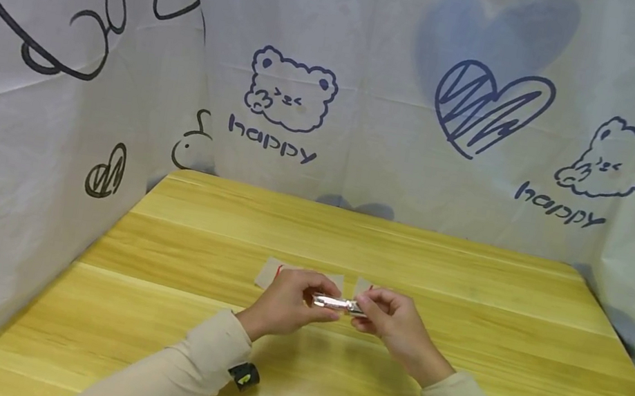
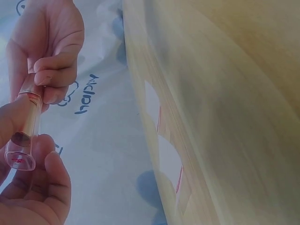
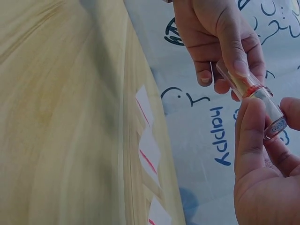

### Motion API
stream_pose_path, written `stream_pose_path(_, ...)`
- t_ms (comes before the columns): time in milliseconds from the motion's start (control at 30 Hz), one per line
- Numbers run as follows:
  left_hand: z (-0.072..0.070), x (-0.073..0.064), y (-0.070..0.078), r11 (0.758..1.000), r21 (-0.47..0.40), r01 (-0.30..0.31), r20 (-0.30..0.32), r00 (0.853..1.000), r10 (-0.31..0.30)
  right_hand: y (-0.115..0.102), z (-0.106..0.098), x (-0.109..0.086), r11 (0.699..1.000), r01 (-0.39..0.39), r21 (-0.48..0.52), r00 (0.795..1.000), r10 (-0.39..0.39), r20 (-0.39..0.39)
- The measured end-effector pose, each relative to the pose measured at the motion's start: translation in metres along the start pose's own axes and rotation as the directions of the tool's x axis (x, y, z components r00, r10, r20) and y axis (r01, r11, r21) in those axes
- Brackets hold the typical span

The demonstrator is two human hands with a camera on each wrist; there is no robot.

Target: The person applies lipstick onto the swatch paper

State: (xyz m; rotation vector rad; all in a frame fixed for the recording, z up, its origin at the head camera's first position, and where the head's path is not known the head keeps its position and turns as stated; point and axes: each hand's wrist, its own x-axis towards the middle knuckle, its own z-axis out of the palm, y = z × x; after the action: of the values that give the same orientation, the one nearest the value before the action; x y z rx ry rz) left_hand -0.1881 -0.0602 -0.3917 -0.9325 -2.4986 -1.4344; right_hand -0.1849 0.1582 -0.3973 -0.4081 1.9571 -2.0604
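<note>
Both hands meet at a lipstick tube (image 1: 331, 303), held level above the middle of the table. My left hand (image 1: 289, 302) holds its clear end between thumb and fingers. The opposite end, the base, is pinched by my right hand (image 1: 399, 324). In the left wrist view the clear cap (image 2: 33, 119) surrounds the inner part, with a dark red tip inside. The right wrist view shows the base (image 3: 274, 124) with a round label on its end and a red ring where the two parts meet. Fingers hide part of the tube.
White paper pieces with red strokes lie on the wooden table (image 1: 211, 229) behind the hands: one paper piece (image 1: 267, 275) at left, another paper piece (image 1: 363, 283) at right. White cloth (image 1: 381, 117) with drawings hangs behind and beside the table.
</note>
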Motion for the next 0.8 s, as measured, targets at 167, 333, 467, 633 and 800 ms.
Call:
stream_pose_path(167,0.000,0.001,-0.002,1.000,-0.011,-0.008,0.020,1.000,0.008,0.000,-0.001,-0.001,1.000,0.002,-0.003,0.999,-0.002,0.043)
stream_pose_path(333,-0.004,0.002,-0.003,0.999,-0.036,0.002,0.051,0.999,-0.001,-0.004,-0.007,-0.001,0.996,-0.013,-0.088,0.992,0.024,0.125)
stream_pose_path(467,-0.006,0.003,-0.003,0.999,-0.030,0.014,0.081,0.997,-0.011,-0.008,-0.013,0.000,0.982,-0.023,-0.187,0.974,0.064,0.217)
stream_pose_path(633,-0.011,0.004,-0.005,0.998,0.000,0.061,0.105,0.993,-0.060,-0.007,-0.018,0.001,0.977,-0.042,-0.210,0.966,0.093,0.239)
stream_pose_path(800,-0.020,0.004,-0.014,0.988,0.068,0.139,0.085,0.986,-0.145,-0.002,-0.023,0.001,0.987,-0.082,-0.139,0.981,0.104,0.161)
